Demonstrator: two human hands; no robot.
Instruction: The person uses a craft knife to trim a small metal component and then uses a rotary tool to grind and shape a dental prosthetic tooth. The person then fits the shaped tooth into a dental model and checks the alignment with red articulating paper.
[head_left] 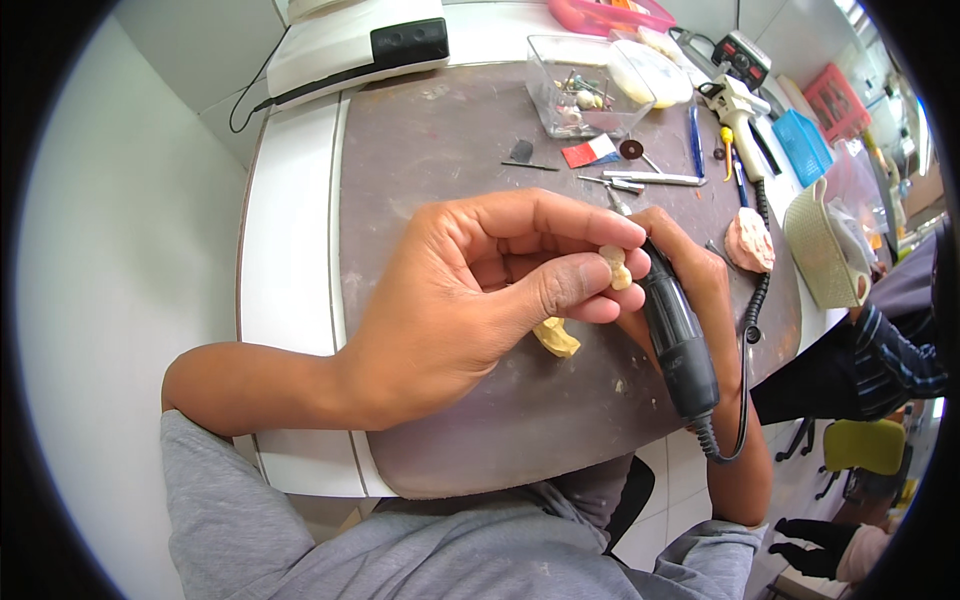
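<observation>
My left hand (440,300) pinches a small cream-coloured dental crown piece (616,268) between thumb and fingertips, held above the bench. Just to its right, my right hand (705,275) is wrapped round a black rotary handpiece (682,345), whose slim metal tip points away from me and up past my left fingertips. The handpiece's cord loops down by my right forearm. Whether the tip touches the crown piece cannot be made out. Under my left hand lies a yellow dental model piece (557,338), partly hidden by my fingers.
A grey-brown mat (430,150) covers the bench. Beyond my hands lie a silver instrument (655,179), a dark disc (631,149) and a clear box (545,100) of burs. At right are a pinkish plaster cast (749,240), a coiled cord (762,290), a woven basket (822,250) and another person's sleeve (890,350).
</observation>
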